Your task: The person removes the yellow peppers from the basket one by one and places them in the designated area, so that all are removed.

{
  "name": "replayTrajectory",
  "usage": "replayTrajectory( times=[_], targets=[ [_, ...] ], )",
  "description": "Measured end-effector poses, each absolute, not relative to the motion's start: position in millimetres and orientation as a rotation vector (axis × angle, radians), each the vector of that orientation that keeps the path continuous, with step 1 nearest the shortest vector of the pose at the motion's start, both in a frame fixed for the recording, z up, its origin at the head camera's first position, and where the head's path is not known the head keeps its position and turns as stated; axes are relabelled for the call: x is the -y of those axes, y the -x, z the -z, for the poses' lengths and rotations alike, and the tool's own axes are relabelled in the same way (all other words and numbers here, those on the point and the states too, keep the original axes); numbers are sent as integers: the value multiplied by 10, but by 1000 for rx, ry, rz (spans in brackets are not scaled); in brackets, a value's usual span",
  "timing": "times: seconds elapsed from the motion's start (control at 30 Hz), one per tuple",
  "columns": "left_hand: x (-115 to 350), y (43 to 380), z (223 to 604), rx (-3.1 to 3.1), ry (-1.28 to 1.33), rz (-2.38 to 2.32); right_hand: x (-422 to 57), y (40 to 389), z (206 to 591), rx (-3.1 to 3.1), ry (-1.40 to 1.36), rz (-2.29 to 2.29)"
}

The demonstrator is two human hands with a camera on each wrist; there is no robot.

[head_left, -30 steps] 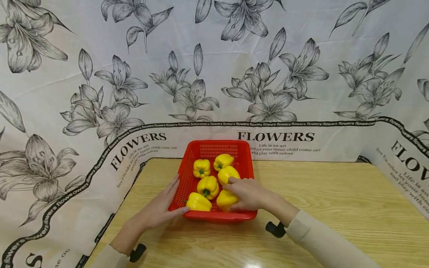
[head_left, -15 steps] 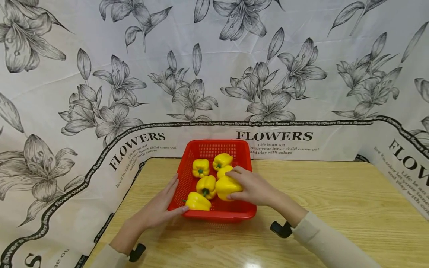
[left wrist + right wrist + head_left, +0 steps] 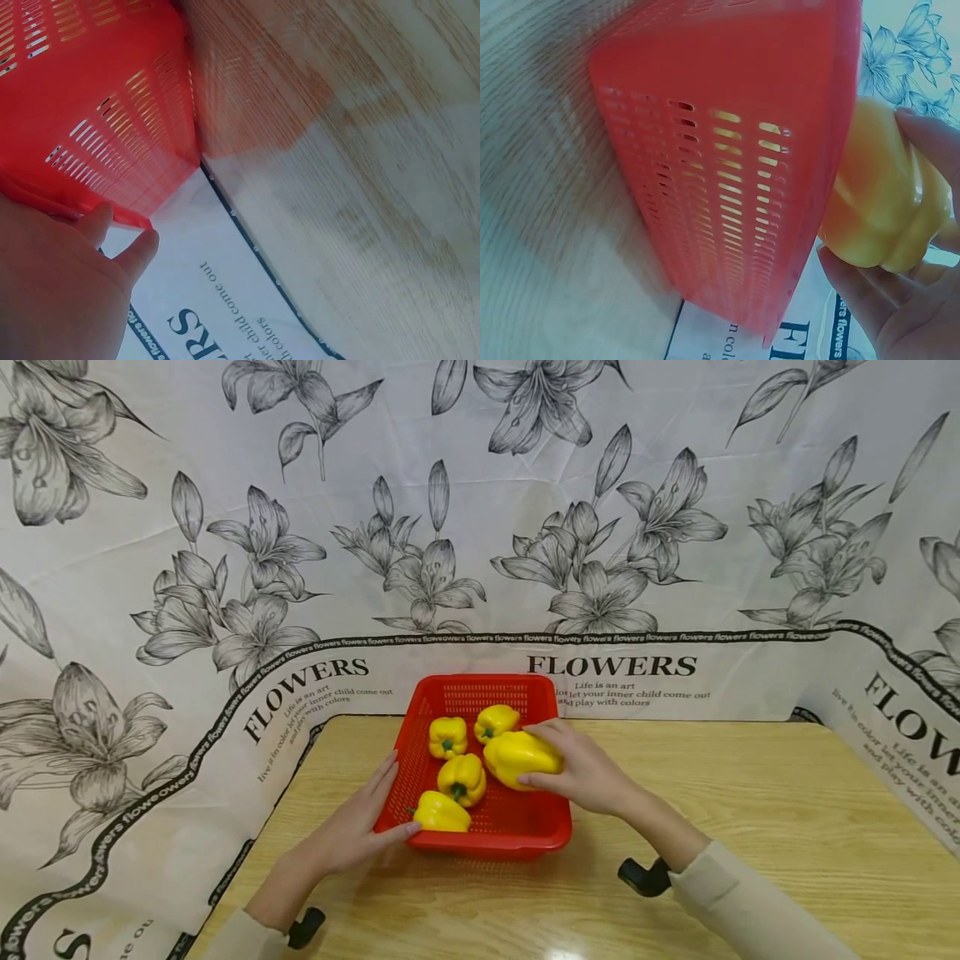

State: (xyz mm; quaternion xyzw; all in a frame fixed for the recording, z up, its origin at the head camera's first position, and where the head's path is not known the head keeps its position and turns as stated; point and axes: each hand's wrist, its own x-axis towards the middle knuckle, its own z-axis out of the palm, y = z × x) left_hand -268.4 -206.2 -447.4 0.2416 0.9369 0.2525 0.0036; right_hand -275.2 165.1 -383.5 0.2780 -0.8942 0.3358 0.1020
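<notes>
My right hand grips a yellow bell pepper at the right rim of the red plastic basket, thumb on the near side, fingers over the far side. In the right wrist view this bell pepper shows at rim height, between the thumb and fingers. It overlaps another yellow pepper in the head view. My left hand rests against the basket's near left corner, fingers straight along the left side, thumb on the front rim. Several more peppers lie inside, one near the left thumb.
The basket stands on a light wood table, near its back edge. Behind it hangs a white cloth with printed flowers and lettering, which also runs along both sides. Black mounts sit at the wrists.
My right hand has lifted the near right bell pepper from the basket's bottom and moved it back and to the right, over the rim. The left hand has stayed at its corner.
</notes>
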Motion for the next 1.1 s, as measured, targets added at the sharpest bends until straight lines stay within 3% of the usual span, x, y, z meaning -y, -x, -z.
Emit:
replayTrajectory(
  times=[1.1],
  targets=[
    [2047, 2656, 4456, -2921, -741, -827, -2108, 2669, 3877, 2607, -555, -1318]
  ],
)
